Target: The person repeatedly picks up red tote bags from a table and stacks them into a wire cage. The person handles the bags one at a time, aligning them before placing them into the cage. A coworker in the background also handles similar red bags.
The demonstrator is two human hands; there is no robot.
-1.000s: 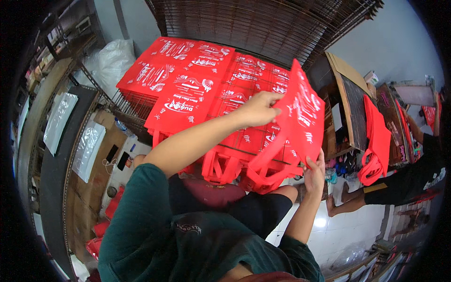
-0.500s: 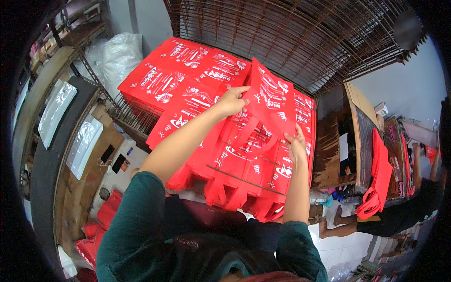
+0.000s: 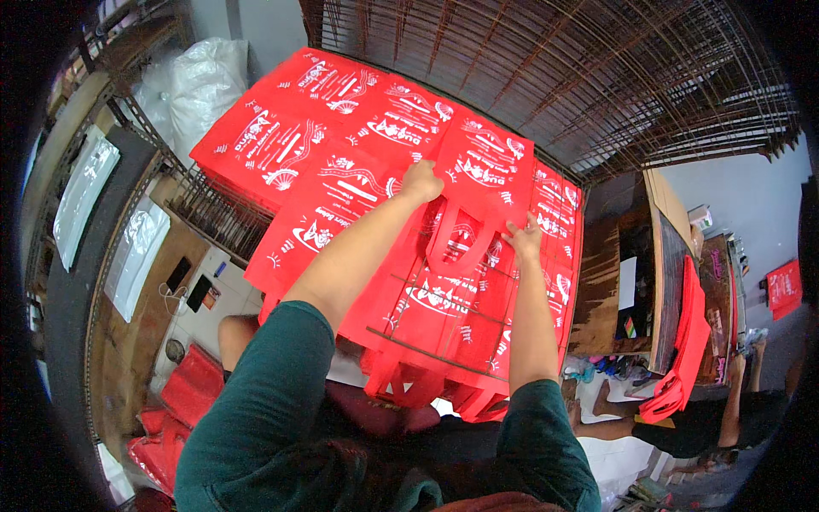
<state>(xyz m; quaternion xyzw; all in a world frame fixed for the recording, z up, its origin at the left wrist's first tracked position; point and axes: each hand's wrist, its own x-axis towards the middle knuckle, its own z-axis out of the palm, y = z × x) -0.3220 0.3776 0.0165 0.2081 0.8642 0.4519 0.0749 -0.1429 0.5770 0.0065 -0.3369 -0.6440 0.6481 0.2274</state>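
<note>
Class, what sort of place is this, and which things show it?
Probably a bag-printing workshop: matching printed red bags laid out, wire racks behind them, and red fabric at a wooden bench.

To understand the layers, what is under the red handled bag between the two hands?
Under the red bag, around its handle, wires and more printed bags show; whatever its body covers cannot be seen.

- Centre: wire rack [image 3: 220,213] bearing laid bags [image 3: 281,141]; top bag [image 3: 486,162] over these, left hand [image 3: 422,181] at its nine o'clock, right hand [image 3: 525,237] at five.
- One o'clock: wire grids [image 3: 554,77].
- Three: worktop [image 3: 667,290], folded bags [image 3: 688,341] along its outer edge.
- Four: co-worker [image 3: 708,427].
- Eight: bundles [image 3: 189,384].
- Nine: plastic packs [image 3: 85,196], shelf [image 3: 72,341].
- Ten: plastic sack [image 3: 209,94].
</note>
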